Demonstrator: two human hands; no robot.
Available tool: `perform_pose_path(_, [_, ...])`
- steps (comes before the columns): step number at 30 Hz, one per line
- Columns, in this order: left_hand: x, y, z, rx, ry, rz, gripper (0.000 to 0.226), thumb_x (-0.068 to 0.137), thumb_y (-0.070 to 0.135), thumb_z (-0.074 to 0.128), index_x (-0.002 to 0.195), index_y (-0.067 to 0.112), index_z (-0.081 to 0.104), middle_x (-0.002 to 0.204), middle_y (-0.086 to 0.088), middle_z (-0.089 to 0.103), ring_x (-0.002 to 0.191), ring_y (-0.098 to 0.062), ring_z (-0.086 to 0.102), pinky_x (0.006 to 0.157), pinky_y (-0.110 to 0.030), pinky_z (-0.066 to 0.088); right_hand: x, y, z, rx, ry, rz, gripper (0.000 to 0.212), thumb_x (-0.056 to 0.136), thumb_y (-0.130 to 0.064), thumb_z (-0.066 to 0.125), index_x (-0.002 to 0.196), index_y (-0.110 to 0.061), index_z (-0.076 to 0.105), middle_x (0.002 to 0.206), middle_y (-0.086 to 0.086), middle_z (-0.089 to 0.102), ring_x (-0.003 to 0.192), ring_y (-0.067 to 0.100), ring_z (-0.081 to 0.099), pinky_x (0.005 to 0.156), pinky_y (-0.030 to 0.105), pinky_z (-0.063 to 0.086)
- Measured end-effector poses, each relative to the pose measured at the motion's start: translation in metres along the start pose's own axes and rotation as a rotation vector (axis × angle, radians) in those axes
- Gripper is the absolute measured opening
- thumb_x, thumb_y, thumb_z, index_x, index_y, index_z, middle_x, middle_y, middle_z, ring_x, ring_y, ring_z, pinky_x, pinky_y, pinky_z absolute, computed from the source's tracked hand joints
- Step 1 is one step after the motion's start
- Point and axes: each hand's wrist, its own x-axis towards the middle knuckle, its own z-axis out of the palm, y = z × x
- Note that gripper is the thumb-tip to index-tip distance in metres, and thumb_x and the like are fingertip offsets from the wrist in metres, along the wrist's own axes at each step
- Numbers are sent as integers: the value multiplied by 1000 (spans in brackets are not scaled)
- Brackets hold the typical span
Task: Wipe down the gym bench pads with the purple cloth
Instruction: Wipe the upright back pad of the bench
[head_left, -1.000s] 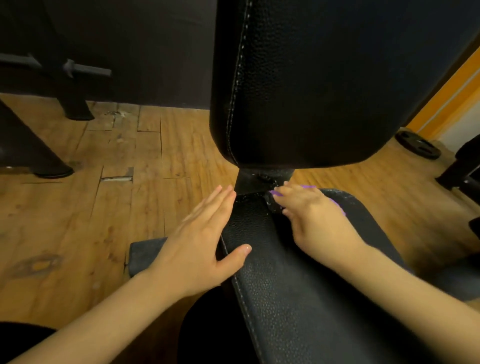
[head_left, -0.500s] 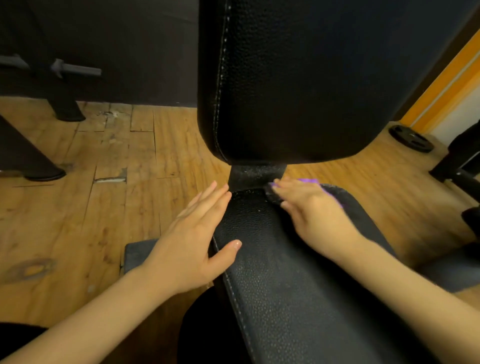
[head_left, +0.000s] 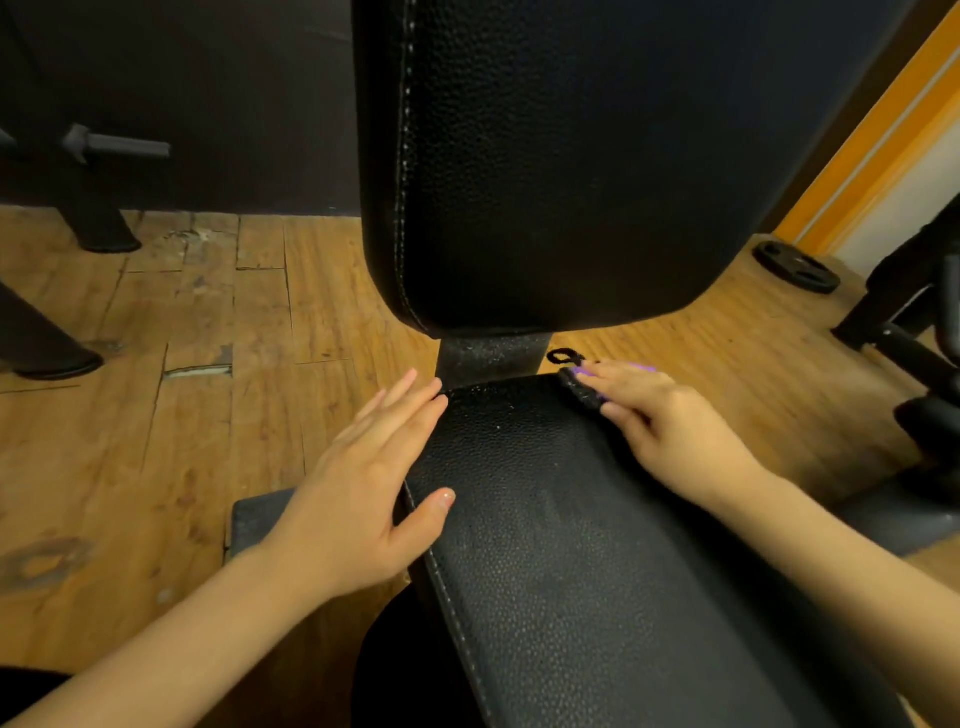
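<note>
Far to my left a dark machine foot (head_left: 49, 361) stood on the worn wooden floor (head_left: 156, 441), with a grey bar handle (head_left: 122, 147) sticking out above it near the dark wall.

My left hand (head_left: 358, 499) lay flat against the left edge of the seat pad (head_left: 571, 545), fingers straight and close together along its side, the thumb resting on top of the black leather. It held nothing.

Ahead of the seat pad, the back pad (head_left: 545, 156) rose upright, its white stitching running down the left side. Between the two pads showed a speckled black frame post (head_left: 493, 356).

My right hand (head_left: 670, 426) sat at the far right corner of the seat pad, well apart from my left, with the fingers pressed down on the purple cloth (head_left: 589, 382). Only a sliver of the cloth showed under my fingertips, right at the pad's far edge; I couldn't tell whether I was pinching it or just pressing it flat.

Farther right, a black weight plate (head_left: 795, 267) lay on the floor by the orange-trimmed wall (head_left: 883, 130), near a dark machine frame (head_left: 904, 312).
</note>
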Motion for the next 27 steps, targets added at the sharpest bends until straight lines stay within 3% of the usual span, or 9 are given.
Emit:
perform_pose_path(4, [-1, -1, 1, 5, 1, 5, 66, 89, 44, 40, 140, 3, 41, 149, -6, 34, 143, -16, 19, 117, -24, 10, 0, 32, -17, 35, 32, 292, 32, 92, -4, 51, 121, -10, 61, 129, 2, 57, 125, 19, 47, 91, 3, 20])
perform_pose_path(8, [1, -2, 2, -7, 11, 5, 66, 88, 44, 40, 140, 4, 41, 149, -6, 34, 144, -16, 19, 118, -23, 10, -10, 21, -13, -20, -15, 173, 38, 89, -4, 55, 127, -8, 55, 135, 1, 50, 130, 13, 39, 102, 10, 15])
perform_pose_path(11, [1, -2, 3, -32, 16, 6, 65, 87, 42, 41, 139, 3, 43, 148, -6, 36, 143, -17, 21, 118, -25, 11, -26, 18, -15, 28, -53, 71, 43, 88, -3, 57, 130, -11, 52, 130, -7, 45, 128, 2, 33, 104, 3, 11])
perform_pose_path(14, [2, -1, 3, -45, 22, 11, 64, 87, 41, 41, 139, 3, 43, 147, -6, 36, 143, -17, 21, 118, -23, 11, -16, 26, -20, 66, -44, 146, 40, 91, -3, 53, 129, -16, 52, 130, -9, 46, 126, 2, 33, 98, -4, 10])
perform_pose_path(17, [2, -1, 2, -44, 20, 8, 63, 88, 40, 41, 139, 3, 43, 147, -6, 36, 142, -17, 21, 117, -24, 11, 5, 24, -16, 78, -30, 265, 38, 93, -4, 50, 130, -13, 53, 136, -2, 49, 129, 9, 37, 98, 5, 13])
perform_pose_path(19, [1, 0, 2, -41, 2, 1, 63, 88, 40, 41, 138, 3, 43, 147, -7, 37, 142, -18, 20, 117, -25, 11, 8, 2, -9, 25, -6, 135, 39, 89, 0, 52, 127, -9, 55, 133, 3, 53, 129, 15, 42, 100, 7, 15])
perform_pose_path(22, [2, 1, -2, -25, -21, -6, 64, 88, 42, 40, 139, 3, 43, 148, -6, 36, 143, -17, 18, 117, -22, 8, -6, -22, 2, 73, -68, -102, 42, 83, -5, 51, 125, -8, 57, 128, -8, 50, 125, 3, 38, 107, 7, 18])
perform_pose_path(24, [1, 1, -5, -8, -37, -15, 66, 89, 45, 39, 141, 5, 41, 150, -4, 32, 144, -13, 14, 116, -19, 5, -7, -17, -5, 115, -85, -73, 39, 86, -9, 49, 124, -14, 58, 128, -10, 51, 126, 2, 39, 107, 8, 20])
perform_pose_path(27, [-2, 4, -8, 1, -46, -51, 73, 88, 55, 34, 149, 14, 26, 155, 6, 14, 144, 0, -1, 112, -9, -4, 1, 0, -14, 106, -33, 86, 36, 90, 1, 51, 121, -15, 60, 124, -8, 54, 122, 8, 45, 97, -3, 18])
